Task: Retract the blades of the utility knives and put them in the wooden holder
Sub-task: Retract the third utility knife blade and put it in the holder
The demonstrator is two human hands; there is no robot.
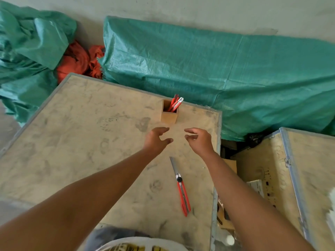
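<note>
One red utility knife left out on the bench, lower centre-right of the frame, blade apparently run out toward the upper left, though too slim in this view to be sure how far. Long axis near upright in the picture, leaning slightly: steel tip toward the frame's top, red handle toward the bottom, black slider knob about mid-length. Lies below both hands, nearer the person than either, between the two forearms and closer to the right one. Right hand the handier of the two, just up and right of the blade tip; left hand up and left of it, a little farther. Both hands empty, fingers loosely spread and curled, palms turned toward each other, hovering side by side above the bench just below the wooden holder. Holder at upper centre, standing upright near the bench's far edge, several red knives already leaning in it. Next move, by the look of it: draw the right hand back down-frame to the handle end, well clear of the steel.
</note>
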